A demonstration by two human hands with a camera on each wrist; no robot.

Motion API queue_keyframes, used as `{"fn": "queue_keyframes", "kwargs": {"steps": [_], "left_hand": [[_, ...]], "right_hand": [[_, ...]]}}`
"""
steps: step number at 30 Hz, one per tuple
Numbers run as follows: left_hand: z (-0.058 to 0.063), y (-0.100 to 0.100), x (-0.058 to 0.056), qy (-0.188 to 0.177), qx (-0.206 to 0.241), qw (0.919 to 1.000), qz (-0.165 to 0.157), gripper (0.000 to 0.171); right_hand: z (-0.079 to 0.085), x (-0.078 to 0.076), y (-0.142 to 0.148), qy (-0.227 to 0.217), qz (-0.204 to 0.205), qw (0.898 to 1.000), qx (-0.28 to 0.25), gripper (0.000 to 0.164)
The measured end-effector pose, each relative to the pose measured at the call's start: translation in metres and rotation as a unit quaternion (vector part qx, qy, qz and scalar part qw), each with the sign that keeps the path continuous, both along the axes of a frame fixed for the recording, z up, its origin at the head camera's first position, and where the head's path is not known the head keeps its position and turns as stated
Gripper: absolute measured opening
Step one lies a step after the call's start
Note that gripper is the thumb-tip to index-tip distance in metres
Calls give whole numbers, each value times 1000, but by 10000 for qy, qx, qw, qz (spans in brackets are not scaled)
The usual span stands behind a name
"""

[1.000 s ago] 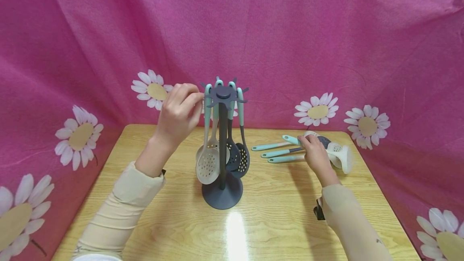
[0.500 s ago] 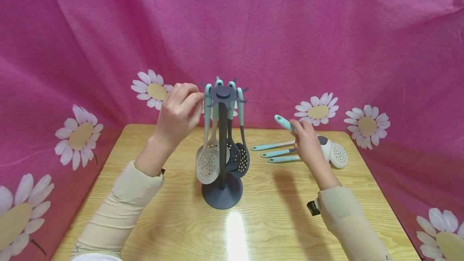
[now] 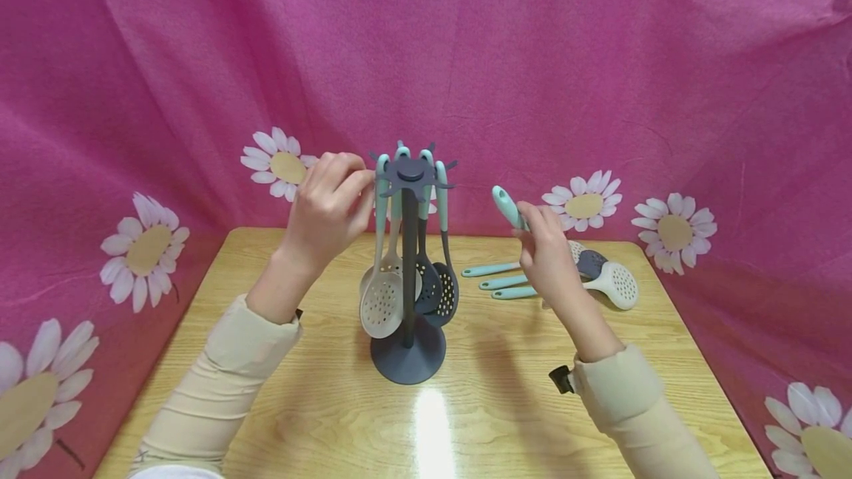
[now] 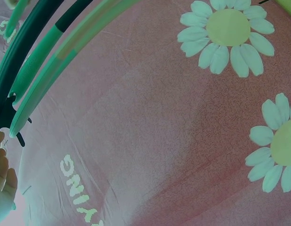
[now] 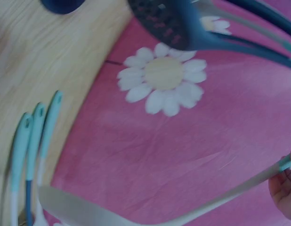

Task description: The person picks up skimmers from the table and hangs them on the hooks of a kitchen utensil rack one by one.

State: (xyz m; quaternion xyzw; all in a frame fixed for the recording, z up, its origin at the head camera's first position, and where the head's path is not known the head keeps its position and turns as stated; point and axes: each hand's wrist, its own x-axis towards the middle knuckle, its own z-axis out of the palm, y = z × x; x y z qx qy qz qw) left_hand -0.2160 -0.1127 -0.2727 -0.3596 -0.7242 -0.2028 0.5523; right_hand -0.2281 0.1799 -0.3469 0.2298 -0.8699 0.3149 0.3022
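The dark utensil stand (image 3: 408, 357) stands mid-table, with pale slotted spoons (image 3: 381, 307) and dark slotted spoons (image 3: 444, 294) hung by mint handles from its hooked top. My left hand (image 3: 329, 209) pinches a hook at the top's left side; in the left wrist view, its fingers (image 4: 9, 181) curl right beside the stand's top (image 4: 6, 113). To the right, my right hand (image 3: 546, 250) grips a pale kitchen utensil by its mint handle (image 3: 507, 205), raised above the table. The right wrist view shows the utensil's pale curved head (image 5: 89, 207) edge-on, so I cannot tell whether it is slotted.
On the right of the table (image 3: 319, 405) lie three mint-handled utensils, with a dark slotted head (image 3: 592, 263) and a white perforated head (image 3: 620, 285) showing. A pink cloth (image 3: 506, 80) with white daisies surrounds the table's back and sides.
My right hand has lifted the pale utensil off the group on the table and carried it up and leftward towards the stand. The left hand stays at the stand's top.
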Motion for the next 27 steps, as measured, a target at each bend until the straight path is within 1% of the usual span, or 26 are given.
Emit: {"fn": "queue_keyframes", "kwargs": {"steps": [3,11,17,23,27], "left_hand": [[0,0,1,-20,-29,10000,8,11],[0,0,0,20,2,10000,-15,6],[0,0,-1,40,5,10000,-10,6],[-1,1,-2,54,53,10000,-4,5],[-1,1,-2,43,52,10000,-4,5]], "right_hand": [[7,5,-8,60,168,9997,-154,36],[23,17,-27,257,479,9976,-435,34],[29,25,-39,292,604,9963,-543,30],[36,32,-52,311,725,9954,-543,28],[36,35,-57,320,790,9949,-539,28]]}}
